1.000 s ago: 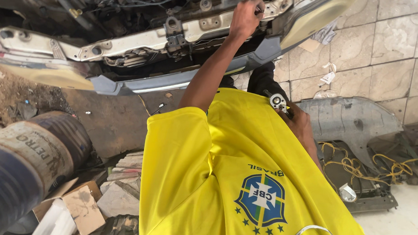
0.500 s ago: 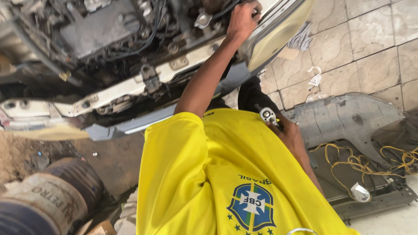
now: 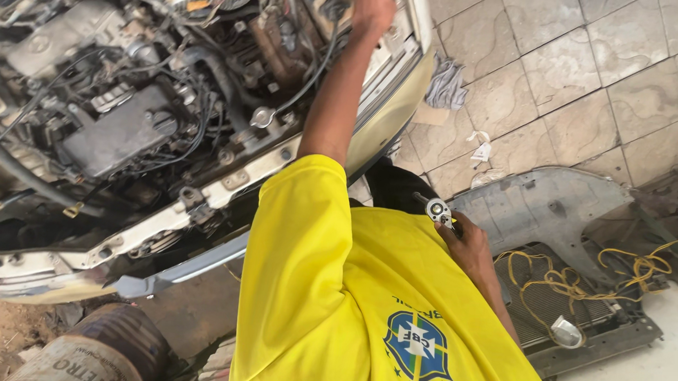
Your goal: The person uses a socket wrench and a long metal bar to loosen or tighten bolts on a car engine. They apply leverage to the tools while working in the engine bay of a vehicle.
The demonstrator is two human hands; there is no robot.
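My left hand (image 3: 372, 6) reaches up with the arm stretched out into the open engine bay (image 3: 148, 100) of a car, at its front panel by the top edge of the view. Its fingers are turned away from me, so what they hold is hidden. My right hand (image 3: 467, 249) stays close to my yellow shirt (image 3: 332, 308) and grips a chrome ratchet wrench (image 3: 438, 211), whose round head sticks up above the fingers.
The car's front bumper (image 3: 177, 271) runs below the engine. A grey plastic under-tray (image 3: 542, 211) and a radiator (image 3: 574, 322) with tangled yellow wires (image 3: 577, 279) lie on the tiled floor at right. A grey rag (image 3: 446, 83) lies beside the car. A tyre (image 3: 101, 352) sits bottom left.
My view has swung toward the engine bay, which now fills the left side. My left arm stays stretched to the car's front and my right hand keeps the ratchet wrench.
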